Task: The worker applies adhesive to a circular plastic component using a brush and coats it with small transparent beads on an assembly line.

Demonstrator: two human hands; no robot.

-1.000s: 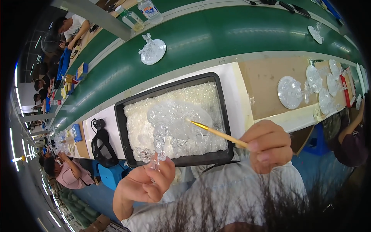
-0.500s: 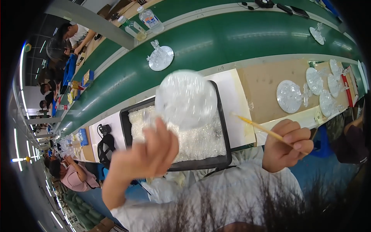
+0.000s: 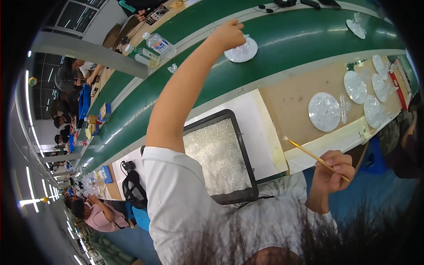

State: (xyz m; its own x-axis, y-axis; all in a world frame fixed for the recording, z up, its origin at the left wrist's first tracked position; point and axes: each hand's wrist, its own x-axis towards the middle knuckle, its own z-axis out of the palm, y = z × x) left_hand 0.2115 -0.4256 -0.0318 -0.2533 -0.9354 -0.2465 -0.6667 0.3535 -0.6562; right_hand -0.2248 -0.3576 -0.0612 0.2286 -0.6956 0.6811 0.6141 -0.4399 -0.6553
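Left hand (image 3: 229, 33) was seen stretched far out over the green conveyor belt (image 3: 185, 84), fingers curled down on the rim of a clear glittery round disc (image 3: 241, 49). Disc lay flat on the belt, partly under the fingers; whether it was pinched or only touched could not be told.

Right hand (image 3: 332, 173) was held low by the body, closed in a pinch on a thin yellow stick (image 3: 316, 157), pale tip pointed up-left toward the white sheet (image 3: 254, 128).

Black tray (image 3: 238, 176) of small clear pieces sat just in front of the body, untouched. More finished-looking discs (image 3: 324, 111) were laid on the brown board (image 3: 300, 92) to the right; another disc (image 3: 355, 27) sat further along the belt.

Step judged: set-down of a filled disc onto the belt, at or near release.

Next move, as judged: fingers to be lifted straight off so the disc isn't dragged or tipped, arm drawn back over the tray without clipping it, stick kept clear meanwhile.
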